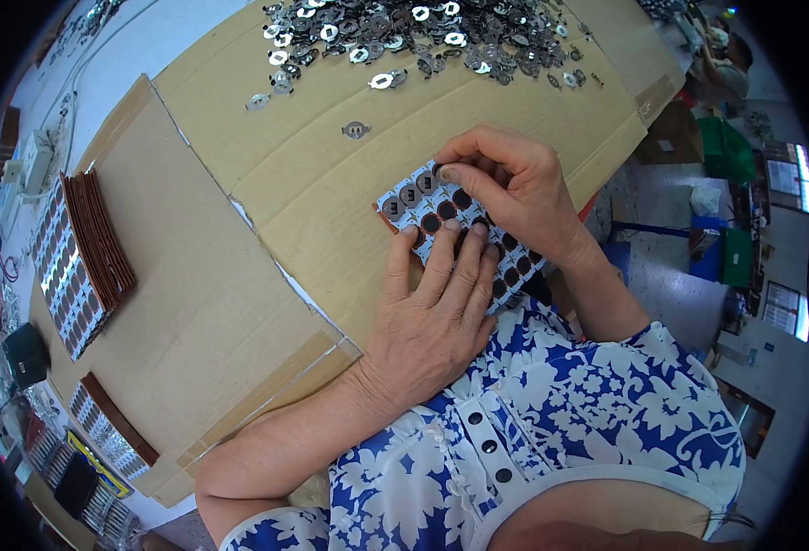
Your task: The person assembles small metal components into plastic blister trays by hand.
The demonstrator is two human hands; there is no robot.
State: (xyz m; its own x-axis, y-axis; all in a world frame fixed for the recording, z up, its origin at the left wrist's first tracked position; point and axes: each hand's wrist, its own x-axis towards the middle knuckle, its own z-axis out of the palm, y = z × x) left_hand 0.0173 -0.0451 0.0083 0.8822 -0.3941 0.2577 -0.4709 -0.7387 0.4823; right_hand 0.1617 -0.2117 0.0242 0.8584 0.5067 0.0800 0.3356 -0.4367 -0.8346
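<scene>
A panel (429,206) with a blue-and-white patterned top and rows of dark round spots lies slanted on the cardboard in front of me. Grey round metal pieces (410,196) sit on several spots along its far left row. My left hand (437,317) rests across the panel, fingers spread flat over its near side. At the end of that row, the thumb and fingers of my right hand (515,184) pinch together on a small round metal piece (438,171), mostly hidden by the fingertips. The right palm and wrist cover the panel's far right edge.
A heap of loose metal pieces (404,37) spreads across the far cardboard (267,174). One single piece (356,130) lies apart. At left stand a tall stack of panels (97,243) and a smaller stack (115,422). Another person (726,64) is at the far right.
</scene>
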